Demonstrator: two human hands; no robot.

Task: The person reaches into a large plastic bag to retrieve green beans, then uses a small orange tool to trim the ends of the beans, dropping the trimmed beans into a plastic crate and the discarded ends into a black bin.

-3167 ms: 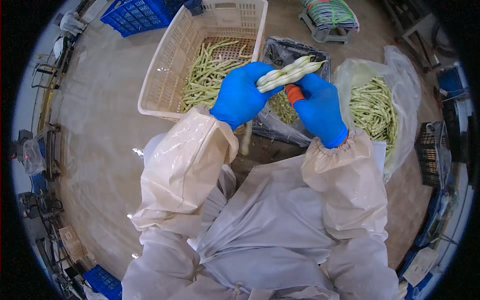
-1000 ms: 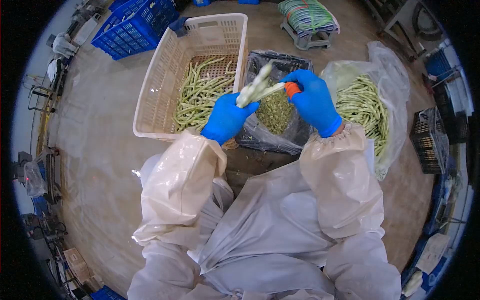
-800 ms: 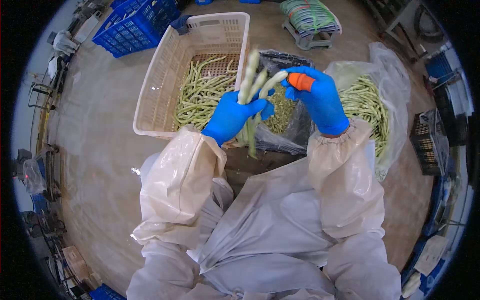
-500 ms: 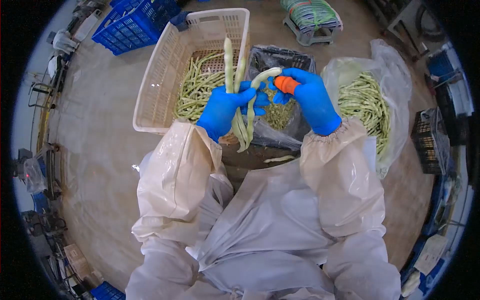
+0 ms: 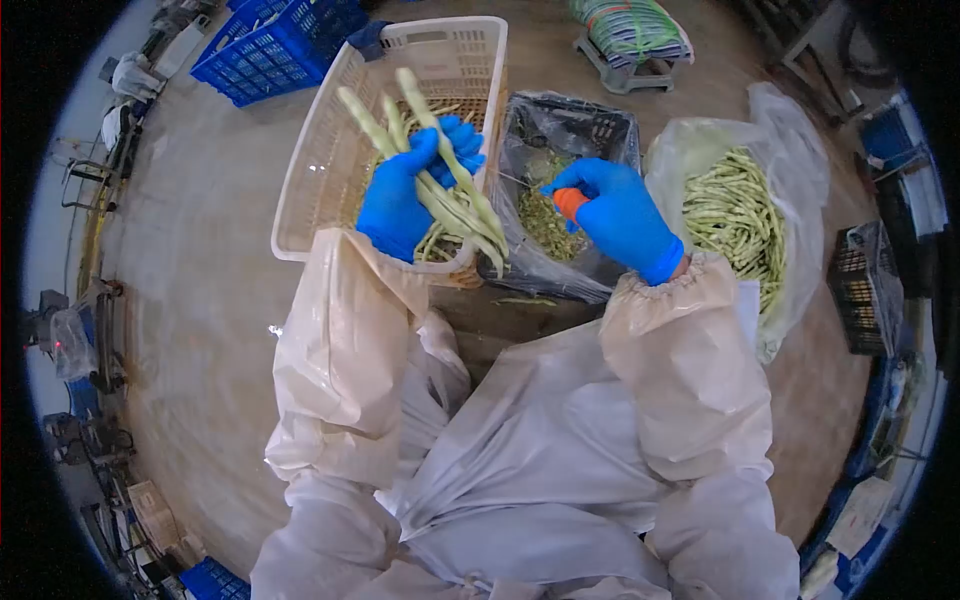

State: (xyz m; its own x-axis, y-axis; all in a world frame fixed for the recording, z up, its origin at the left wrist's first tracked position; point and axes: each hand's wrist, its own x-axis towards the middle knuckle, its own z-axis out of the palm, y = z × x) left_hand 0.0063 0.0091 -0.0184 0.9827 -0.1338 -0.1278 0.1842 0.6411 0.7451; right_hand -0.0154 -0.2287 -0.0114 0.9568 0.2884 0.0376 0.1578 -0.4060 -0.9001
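Observation:
My left hand (image 5: 400, 200), in a blue glove, is closed around several long pale green beans (image 5: 455, 205). It holds them over the front right part of a cream plastic crate (image 5: 308, 175), where more beans lie. Their upper ends fan out past my fingers, and the lower ends point toward me. My right hand (image 5: 620, 215), also gloved in blue, is closed on a small orange-handled tool (image 5: 570, 203); most of it is hidden by my fingers. Below that hand stands a black crate lined with plastic (image 5: 515, 125), with chopped green bits (image 5: 545, 220) inside.
A clear plastic bag (image 5: 675, 150) full of green beans (image 5: 735, 215) stands at the right. Blue crates (image 5: 270, 60) are behind at the left. A small stool (image 5: 620, 75) carries a striped bundle (image 5: 632, 30). Another black crate (image 5: 865, 290) sits at the far right.
My left hand has moved left with the beans, over the cream crate, and the beans have tilted. My right hand has moved slightly down, apart from the bean it was touching.

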